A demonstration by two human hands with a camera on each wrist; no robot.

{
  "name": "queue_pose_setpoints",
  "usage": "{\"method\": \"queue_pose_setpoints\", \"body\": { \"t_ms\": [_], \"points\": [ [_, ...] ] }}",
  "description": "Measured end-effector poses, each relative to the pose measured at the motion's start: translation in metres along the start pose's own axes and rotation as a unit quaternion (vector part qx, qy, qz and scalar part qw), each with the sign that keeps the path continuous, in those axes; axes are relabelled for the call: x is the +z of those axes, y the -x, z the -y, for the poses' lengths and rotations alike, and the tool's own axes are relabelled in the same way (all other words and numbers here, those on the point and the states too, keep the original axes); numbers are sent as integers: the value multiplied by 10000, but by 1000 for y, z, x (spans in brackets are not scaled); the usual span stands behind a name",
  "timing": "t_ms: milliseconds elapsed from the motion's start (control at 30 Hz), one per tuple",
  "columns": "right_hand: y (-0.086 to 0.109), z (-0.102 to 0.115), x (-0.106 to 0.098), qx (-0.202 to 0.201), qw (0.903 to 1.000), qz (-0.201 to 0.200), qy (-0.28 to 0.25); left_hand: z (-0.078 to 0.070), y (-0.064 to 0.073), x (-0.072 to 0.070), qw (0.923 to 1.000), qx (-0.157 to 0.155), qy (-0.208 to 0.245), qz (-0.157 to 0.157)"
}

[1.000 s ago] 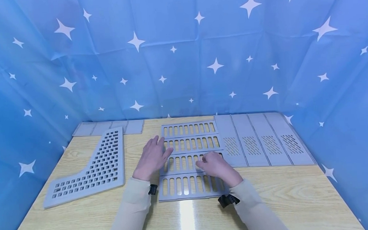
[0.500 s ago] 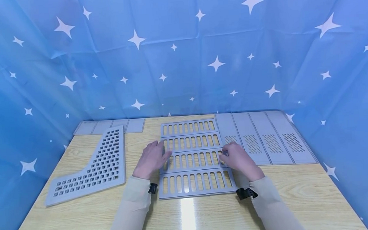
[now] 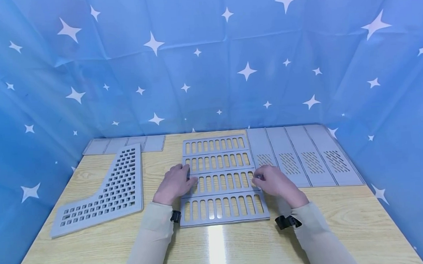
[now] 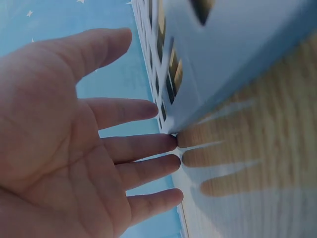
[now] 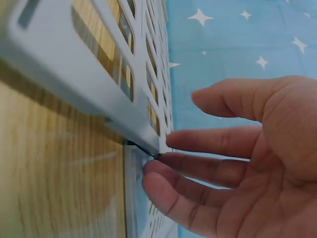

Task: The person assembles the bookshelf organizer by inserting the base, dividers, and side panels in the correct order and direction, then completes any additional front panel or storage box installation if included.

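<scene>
Several grey slotted grille panels (image 3: 223,219) lie in stacked rows at the middle of the table. My left hand (image 3: 173,186) is at their left edge, nearest the middle rows. In the left wrist view its fingers (image 4: 143,144) are straight, with their tips right at the panel edge (image 4: 218,54); the thumb stands apart. At the right edge is my right hand (image 3: 277,183), fingers loosely bent. The right wrist view has its fingertips (image 5: 163,159) against the border of a slotted panel (image 5: 54,69), the thumb held away. Neither hand grips a panel.
To the left lies a thicker grey curved panel (image 3: 139,179) with square holes. Smaller flat panels (image 3: 154,143) line the back left edge. Long grey panels (image 3: 292,139) with slanted slots lie side by side at the back right, adjoining the grilles. A blue starry curtain (image 3: 208,68) encloses the table.
My right hand has moved right, from over the slotted panels to their right edge. The left hand has drawn slightly nearer to me. The slotted panels have shifted a little left.
</scene>
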State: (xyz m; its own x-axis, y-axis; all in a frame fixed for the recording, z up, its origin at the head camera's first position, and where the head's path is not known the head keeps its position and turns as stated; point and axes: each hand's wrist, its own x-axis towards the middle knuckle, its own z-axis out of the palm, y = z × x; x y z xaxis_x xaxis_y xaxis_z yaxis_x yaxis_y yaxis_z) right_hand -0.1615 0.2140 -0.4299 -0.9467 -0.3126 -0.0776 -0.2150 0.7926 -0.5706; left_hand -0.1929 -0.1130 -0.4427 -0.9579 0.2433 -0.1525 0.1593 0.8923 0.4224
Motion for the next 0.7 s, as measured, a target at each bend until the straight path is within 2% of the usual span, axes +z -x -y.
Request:
{"method": "queue_pose_setpoints", "body": {
  "t_ms": [267,700],
  "points": [
    [1,1,0,-295,9992,178,223,2,-1,1,9999,-53,-43,132],
    [0,-6,-1,-12,9989,442,132,6,0,1,9991,113,-332,250]
  ]
}}
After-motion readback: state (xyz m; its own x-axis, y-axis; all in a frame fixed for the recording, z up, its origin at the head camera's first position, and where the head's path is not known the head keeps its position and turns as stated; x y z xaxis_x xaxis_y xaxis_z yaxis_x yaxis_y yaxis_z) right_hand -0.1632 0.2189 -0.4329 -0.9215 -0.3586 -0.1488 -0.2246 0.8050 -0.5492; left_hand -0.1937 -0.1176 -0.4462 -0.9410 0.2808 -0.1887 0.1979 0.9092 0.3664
